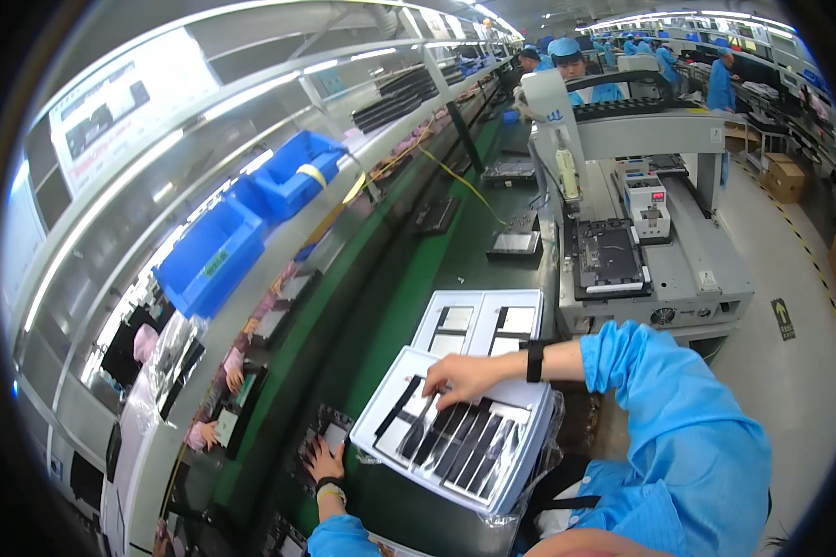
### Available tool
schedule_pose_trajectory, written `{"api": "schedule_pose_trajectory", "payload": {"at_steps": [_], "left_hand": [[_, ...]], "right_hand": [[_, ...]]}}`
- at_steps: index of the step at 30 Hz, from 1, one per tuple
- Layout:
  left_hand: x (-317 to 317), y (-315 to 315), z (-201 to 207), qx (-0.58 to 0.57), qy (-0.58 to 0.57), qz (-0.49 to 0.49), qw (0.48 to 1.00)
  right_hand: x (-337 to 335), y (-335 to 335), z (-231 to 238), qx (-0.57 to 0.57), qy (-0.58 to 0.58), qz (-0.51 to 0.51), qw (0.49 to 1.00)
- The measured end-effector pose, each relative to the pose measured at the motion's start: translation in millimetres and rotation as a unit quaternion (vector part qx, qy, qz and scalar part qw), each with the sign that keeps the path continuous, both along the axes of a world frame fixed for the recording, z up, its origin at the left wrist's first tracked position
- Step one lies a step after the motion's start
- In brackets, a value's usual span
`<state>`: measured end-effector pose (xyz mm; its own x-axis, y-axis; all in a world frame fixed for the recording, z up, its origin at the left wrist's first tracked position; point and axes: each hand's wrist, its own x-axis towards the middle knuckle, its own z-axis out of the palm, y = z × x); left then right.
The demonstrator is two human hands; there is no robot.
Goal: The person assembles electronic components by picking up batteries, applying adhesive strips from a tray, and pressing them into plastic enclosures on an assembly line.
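My right hand [462,379] reaches over a white plastic tray [381,390]. Its fingers are pinched together at the upper end of a black strip [422,430], though the fingertips are partly hidden. Several more black strips [478,436] lie side by side in the tray among pale, flat pieces. To the left of the tray, my left hand [323,461] rests with fingers spread on a dark, flat device part [336,429] on the green line surface. Clear plastic film [554,432] hangs around the tray's right side.
Behind the tray stands a second white tray [478,299]. A grey gantry machine [641,139] is at the back right. Blue bins [215,255] hang along the left shelf. Across the green conveyor [334,325], another person's hands [235,371] are at work. More device parts [514,244] lie farther along.
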<state>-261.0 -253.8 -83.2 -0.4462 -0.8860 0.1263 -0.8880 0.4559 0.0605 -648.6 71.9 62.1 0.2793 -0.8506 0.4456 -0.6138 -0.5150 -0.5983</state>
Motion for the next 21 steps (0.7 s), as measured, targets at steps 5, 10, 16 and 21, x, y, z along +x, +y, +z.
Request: {"api": "schedule_pose_trajectory", "payload": {"at_steps": [5, 10, 16, 21], "left_hand": [[0, -6, 0, 0.016, -0.005, 0.006, 1.000], [12, -18, 14, 0.088, 0.052, -0.001, 0.995], [15, 18, 72, -0.014, 0.185, -0.041, 0.982], [11, 71, 131, -0.092, 0.220, -0.151, 0.959]], "right_hand": [[14, 6, -22, -0.088, -0.028, 0.008, 0.996], [19, 4, -18, -0.093, -0.121, -0.030, 0.988], [16, 0, -24, -0.041, -0.250, -0.092, 0.963], [11, -14, -34, -0.051, -0.281, -0.144, 0.947]]}}
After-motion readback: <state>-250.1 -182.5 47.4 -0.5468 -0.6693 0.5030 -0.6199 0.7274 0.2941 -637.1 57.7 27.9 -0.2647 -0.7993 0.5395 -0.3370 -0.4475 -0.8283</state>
